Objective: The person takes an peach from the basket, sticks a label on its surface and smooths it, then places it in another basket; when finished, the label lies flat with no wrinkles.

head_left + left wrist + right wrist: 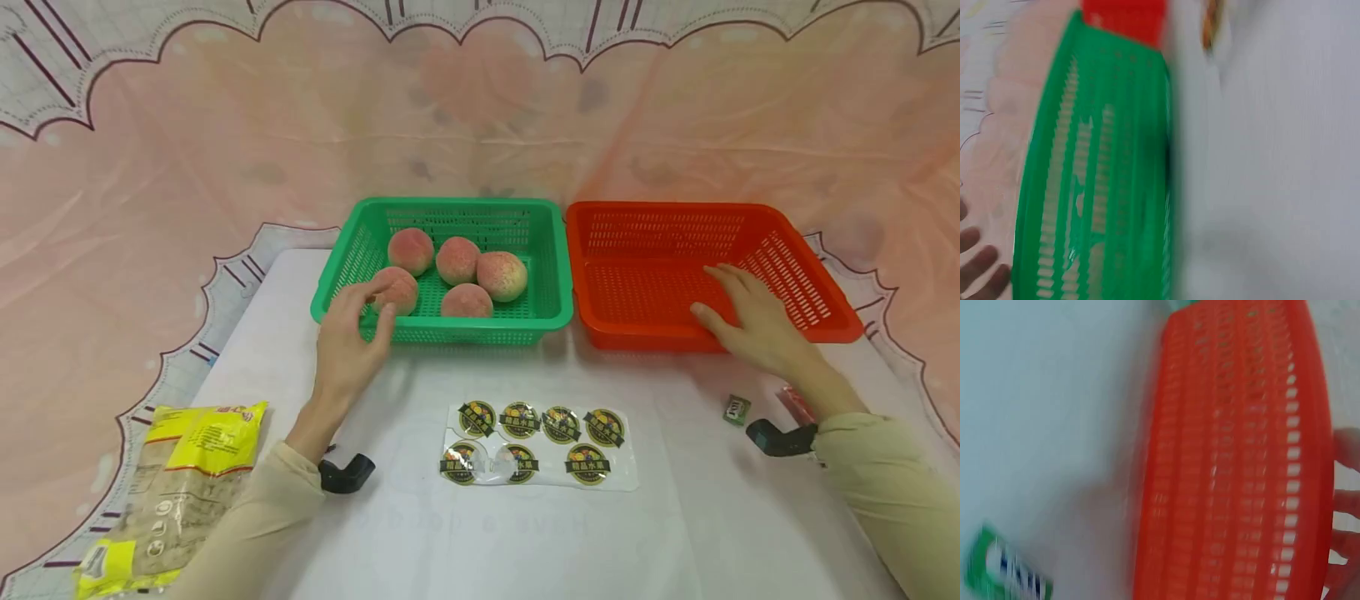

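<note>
Several pink peaches lie in a green slotted basket (450, 323). My left hand (348, 342) reaches over its front left rim, thumb and fingers apart, overlapping the left side of the nearest peach (397, 292) in the head view. In the left wrist view, spread fingers (985, 265) show beside the basket rim. To the right stands a red slotted basket (645, 292) with no fruit in it. My right hand (757, 325) hovers over its front right part, fingers extended and holding nothing. Loose fingers (1347, 501) show past the red rim in the right wrist view.
A sheet of round fruit stickers (547, 462) lies on the white table in front of the baskets. At left is a yellow and clear plastic bag (213, 442). A small green packet (737, 409) and a red one (797, 404) lie near my right forearm.
</note>
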{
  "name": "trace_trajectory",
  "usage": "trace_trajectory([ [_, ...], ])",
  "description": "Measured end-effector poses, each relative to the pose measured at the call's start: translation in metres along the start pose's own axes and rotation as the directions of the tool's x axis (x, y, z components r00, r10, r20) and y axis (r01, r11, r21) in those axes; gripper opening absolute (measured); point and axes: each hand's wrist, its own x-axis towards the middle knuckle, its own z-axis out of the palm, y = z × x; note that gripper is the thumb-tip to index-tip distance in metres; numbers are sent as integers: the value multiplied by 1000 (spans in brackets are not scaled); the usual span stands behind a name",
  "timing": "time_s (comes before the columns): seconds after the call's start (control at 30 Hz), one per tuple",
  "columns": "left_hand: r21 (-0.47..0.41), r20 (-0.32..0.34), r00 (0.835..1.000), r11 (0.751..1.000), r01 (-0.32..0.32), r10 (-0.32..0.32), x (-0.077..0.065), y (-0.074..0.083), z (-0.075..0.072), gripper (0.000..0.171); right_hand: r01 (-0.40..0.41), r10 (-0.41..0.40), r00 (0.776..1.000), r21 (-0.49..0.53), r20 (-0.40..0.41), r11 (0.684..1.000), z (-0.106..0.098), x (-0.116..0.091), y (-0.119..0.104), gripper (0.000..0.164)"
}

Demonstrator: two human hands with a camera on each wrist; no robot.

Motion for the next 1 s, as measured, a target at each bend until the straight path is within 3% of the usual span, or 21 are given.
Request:
trace_trajectory([
  [0.07, -128, -154, 987, 992, 14, -34, -10, 5, 2, 23, 21, -18, 999, 84, -35, 996, 2, 4, -7, 61],
  [0.13, -237, -250, 963, 970, 43, -104, -20, 11, 6, 18, 37, -29, 998, 153, -58, 988, 5, 8, -18, 58],
  [0.17, -305, -265, 951, 949, 76, -161, -25, 16, 7, 18, 44, -32, 997, 181, -65, 983, 6, 11, -24, 57],
  [0.2, -393, -251, 940, 912, 120, -232, -31, 21, 9, 17, 55, -40, 996, 206, -76, 977, 7, 14, -31, 56],
  [0.23, -490, -202, 929, 854, 177, -309, -36, 26, 11, 17, 67, -49, 995, 228, -84, 971, 8, 17, -37, 55],
  [0.27, -596, -127, 913, 765, 243, -389, -41, 33, 13, 18, 76, -56, 994, 247, -89, 966, 10, 20, -43, 54],
  [0.3, -689, -36, 884, 653, 316, -465, -45, 38, 16, 19, 90, -67, 993, 265, -95, 960, 11, 23, -50, 53],
  [0.4, -837, 231, 758, 273, 475, -610, -51, 52, 23, 22, 122, -93, 990, 327, -102, 937, 17, 33, -67, 52],
  [0.43, -853, 292, 720, 169, 494, -629, -51, 54, 25, 23, 127, -98, 990, 345, -101, 930, 18, 37, -72, 52],
  [0.47, -865, 334, 691, 83, 495, -641, -49, 56, 27, 26, 130, -101, 990, 368, -98, 921, 20, 40, -77, 52],
  [0.53, -878, 394, 645, -60, 475, -655, -45, 57, 33, 32, 126, -100, 991, 415, -84, 901, 24, 48, -87, 52],
  [0.6, -879, 441, 605, -180, 443, -663, -41, 59, 38, 36, 114, -92, 993, 471, -69, 875, 27, 55, -97, 51],
  [0.63, -875, 461, 589, -228, 428, -664, -40, 60, 41, 37, 105, -85, 994, 498, -61, 861, 29, 58, -101, 50],
  [0.7, -866, 491, 571, -298, 401, -658, -38, 64, 47, 35, 78, -65, 997, 536, -43, 840, 32, 64, -110, 50],
  [0.77, -864, 500, 573, -334, 376, -649, -35, 68, 53, 29, 55, -47, 998, 569, -29, 820, 35, 69, -120, 50],
  [0.9, -877, 480, 614, -347, 332, -626, -30, 76, 59, 14, 11, -17, 1000, 626, 4, 780, 42, 79, -139, 51],
  [1.0, -883, 469, 621, -351, 312, -628, -26, 81, 61, 11, -19, 0, 1000, 688, 27, 725, 48, 88, -155, 49],
])
